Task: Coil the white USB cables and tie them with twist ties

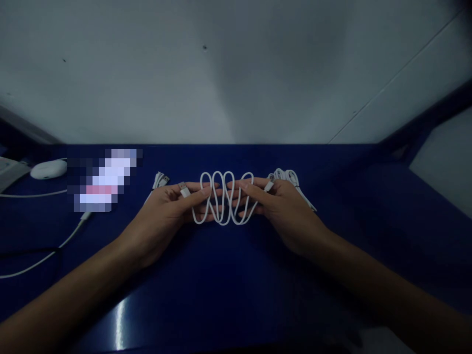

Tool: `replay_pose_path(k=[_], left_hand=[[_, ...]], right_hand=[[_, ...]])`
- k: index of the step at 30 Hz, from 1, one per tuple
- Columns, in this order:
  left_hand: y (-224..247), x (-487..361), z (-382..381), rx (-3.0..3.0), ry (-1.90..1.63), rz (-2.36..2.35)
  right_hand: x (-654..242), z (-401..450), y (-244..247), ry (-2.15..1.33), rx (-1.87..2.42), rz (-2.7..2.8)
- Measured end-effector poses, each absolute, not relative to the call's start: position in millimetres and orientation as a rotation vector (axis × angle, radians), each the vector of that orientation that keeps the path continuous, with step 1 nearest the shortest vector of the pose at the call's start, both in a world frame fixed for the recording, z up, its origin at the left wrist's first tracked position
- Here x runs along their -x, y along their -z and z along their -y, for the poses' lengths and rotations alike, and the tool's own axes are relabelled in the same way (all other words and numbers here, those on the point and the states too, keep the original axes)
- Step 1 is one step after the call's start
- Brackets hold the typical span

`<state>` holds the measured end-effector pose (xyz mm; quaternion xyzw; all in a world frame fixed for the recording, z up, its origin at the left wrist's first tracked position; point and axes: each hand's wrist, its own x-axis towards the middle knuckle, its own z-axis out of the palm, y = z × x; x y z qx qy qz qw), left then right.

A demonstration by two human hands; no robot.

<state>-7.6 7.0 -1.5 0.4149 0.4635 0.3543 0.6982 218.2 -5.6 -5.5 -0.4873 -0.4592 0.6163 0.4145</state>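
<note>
A white USB cable (223, 199), folded into several upright loops side by side, spans the gap between my two hands. My left hand (173, 204) grips its left loops, thumb on top and fingers underneath; a USB plug (183, 188) sticks up by that thumb. On the other side my right hand (278, 199) pinches the right loops the same way, with the other end's plug (270, 185) near its index finger. Behind the left hand lies a white cable bundle (159, 180), partly hidden. More bundled white cables (291, 178) lie behind the right hand.
The blue table (228, 285) meets a pale wall (165, 88) at its back edge. At the left lie a blurred-out lit screen (106, 179) with a white cord (70, 238) plugged in, a white rounded device (49, 169) and a dark cord (29, 253).
</note>
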Motion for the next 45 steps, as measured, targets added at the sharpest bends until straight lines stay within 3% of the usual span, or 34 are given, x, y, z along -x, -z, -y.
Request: replay_pose_path(k=[45], left_hand=[[-6.2, 12.0, -12.1, -0.766, -0.782, -0.943]], right_hand=[[-213.0, 4.3, 0.7, -1.741, 1.132, 0.757]])
